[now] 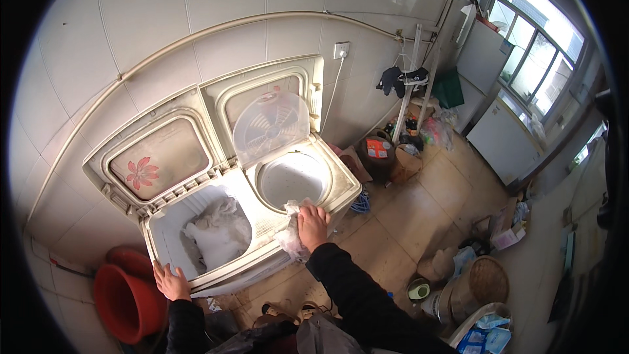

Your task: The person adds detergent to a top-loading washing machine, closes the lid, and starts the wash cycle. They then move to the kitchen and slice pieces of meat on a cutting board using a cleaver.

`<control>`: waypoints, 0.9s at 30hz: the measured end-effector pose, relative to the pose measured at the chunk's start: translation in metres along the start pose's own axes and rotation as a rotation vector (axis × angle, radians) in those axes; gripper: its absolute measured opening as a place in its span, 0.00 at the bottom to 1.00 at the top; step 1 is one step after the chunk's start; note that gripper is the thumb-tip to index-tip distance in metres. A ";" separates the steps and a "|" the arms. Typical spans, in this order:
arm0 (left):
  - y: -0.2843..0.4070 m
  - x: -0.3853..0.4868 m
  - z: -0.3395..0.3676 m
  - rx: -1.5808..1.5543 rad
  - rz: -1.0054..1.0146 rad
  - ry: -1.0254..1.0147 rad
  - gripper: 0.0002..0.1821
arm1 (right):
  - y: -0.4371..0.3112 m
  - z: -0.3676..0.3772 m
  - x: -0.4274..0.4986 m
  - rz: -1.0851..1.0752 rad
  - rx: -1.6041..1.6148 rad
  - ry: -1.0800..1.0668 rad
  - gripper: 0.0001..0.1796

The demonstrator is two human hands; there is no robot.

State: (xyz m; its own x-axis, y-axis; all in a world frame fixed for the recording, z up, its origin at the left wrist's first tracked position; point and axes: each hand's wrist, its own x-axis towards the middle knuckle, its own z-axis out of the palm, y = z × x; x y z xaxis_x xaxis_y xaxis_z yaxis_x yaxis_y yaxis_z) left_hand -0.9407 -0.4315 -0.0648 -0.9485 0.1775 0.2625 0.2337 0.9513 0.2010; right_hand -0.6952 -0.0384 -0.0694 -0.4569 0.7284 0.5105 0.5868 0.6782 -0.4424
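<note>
A twin-tub washing machine stands in front of me with both lids raised. My left hand rests on its front left corner, fingers slightly apart. Under my right hand is a crumpled whitish cloth, gripped at the front rim of the spin tub and hanging over the machine's front edge. Pale fabric and white foam fill part of the wash tub on the left. A translucent round inner cover leans upright against the right lid. The left lid bears a pink flower.
Red plastic tubs stand at the machine's left. A power cord runs to a wall socket. Bags and a dark container crowd the floor beyond the right side. Baskets and boxes lie farther right, near a white refrigerator.
</note>
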 end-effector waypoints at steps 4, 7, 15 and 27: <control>0.000 0.000 0.000 0.005 0.013 0.005 0.21 | -0.001 -0.001 0.000 0.008 0.014 0.003 0.06; -0.001 0.000 0.000 0.011 0.016 0.005 0.21 | -0.002 -0.002 0.001 0.011 0.004 0.001 0.06; -0.004 0.003 0.000 0.100 0.060 -0.027 0.21 | -0.007 -0.008 0.002 0.039 0.013 -0.007 0.07; -0.025 0.021 0.017 0.168 0.085 -0.082 0.23 | -0.009 -0.008 0.001 0.097 0.127 0.060 0.03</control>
State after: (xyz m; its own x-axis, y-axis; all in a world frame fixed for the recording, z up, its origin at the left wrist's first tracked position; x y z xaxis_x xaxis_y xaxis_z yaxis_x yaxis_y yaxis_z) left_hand -0.9699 -0.4468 -0.0805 -0.9428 0.2720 0.1925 0.2808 0.9596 0.0191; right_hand -0.6956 -0.0445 -0.0593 -0.3596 0.7866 0.5020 0.5349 0.6146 -0.5798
